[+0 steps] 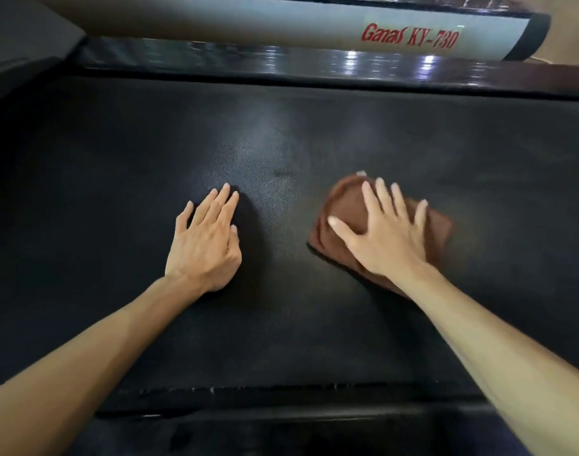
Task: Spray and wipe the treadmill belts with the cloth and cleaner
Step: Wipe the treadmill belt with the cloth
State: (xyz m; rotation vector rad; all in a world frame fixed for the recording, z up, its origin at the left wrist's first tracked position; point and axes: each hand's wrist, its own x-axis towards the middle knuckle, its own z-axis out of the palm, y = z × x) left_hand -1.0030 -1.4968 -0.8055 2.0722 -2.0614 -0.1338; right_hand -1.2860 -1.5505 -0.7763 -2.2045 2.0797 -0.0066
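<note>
Two bare forearms are reaching in from 7 and 5 o'clock across the near rail (281, 432), a person leaning over a treadmill to clean it. At about 8 o'clock of centre the left hand (205, 240) is lying flat on the black belt (123, 166), fingers straight and close together, holding nothing; it is probably taking the person's weight and steadying the belt so it is not sliding under the wipe. Just right of centre, near 3 o'clock, the right hand (382, 236) is pressing down on the folded brown cloth (342, 200), fingers spread wide and straight over it, not curled round it, likely to put even pressure across the pad. The cloth is sitting flat on the belt, well apart from the left hand. Further off, towards 12 o'clock, the far rail (215, 60) is catching ceiling lights, and beyond it a pale bar (248, 23) is carrying red lettering, "Ganas KY-730". The cleaner is not showing anywhere in view.
</note>
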